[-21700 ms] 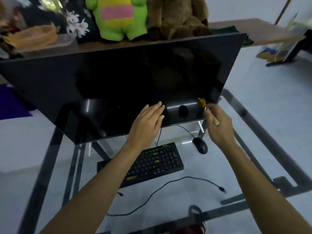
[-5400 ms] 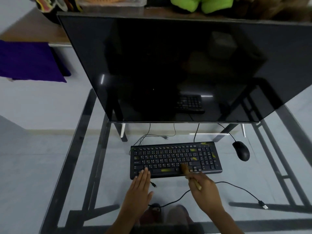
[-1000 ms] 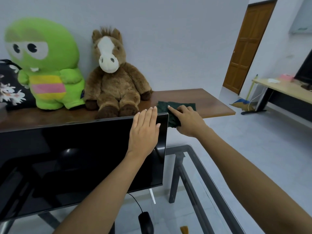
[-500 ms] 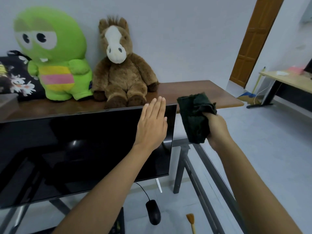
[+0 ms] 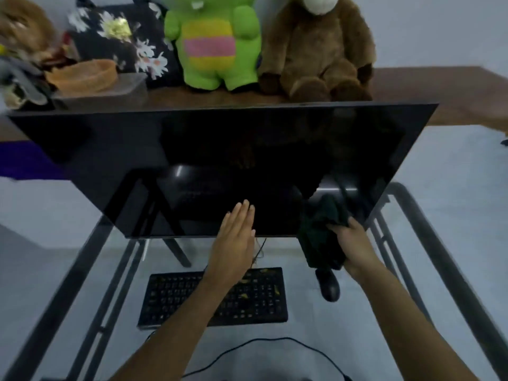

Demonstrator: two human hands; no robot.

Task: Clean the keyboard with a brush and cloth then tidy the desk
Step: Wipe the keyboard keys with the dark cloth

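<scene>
A black keyboard (image 5: 247, 298) with yellow marks lies on the glass desk (image 5: 82, 284) under the monitor's lower edge. My left hand (image 5: 233, 243) hovers flat and open above the keyboard's far edge, fingers reaching in front of the monitor's bottom. My right hand (image 5: 354, 243) grips a dark green cloth (image 5: 320, 235) that hangs bunched in front of the monitor's lower right corner, above the black mouse (image 5: 328, 284). My left forearm covers the keyboard's middle. No brush shows in this view.
A large black monitor (image 5: 220, 160) fills the middle. Behind it a wooden shelf (image 5: 439, 89) carries a green plush (image 5: 214, 42), a brown plush horse (image 5: 316, 50), a floral cushion and a basket. A loose black cable (image 5: 275, 342) curves across the near glass.
My view has tipped down from the shelf to the desk. My right hand has carried the cloth down from shelf height to the monitor's lower right corner. My left hand has dropped toward the keyboard.
</scene>
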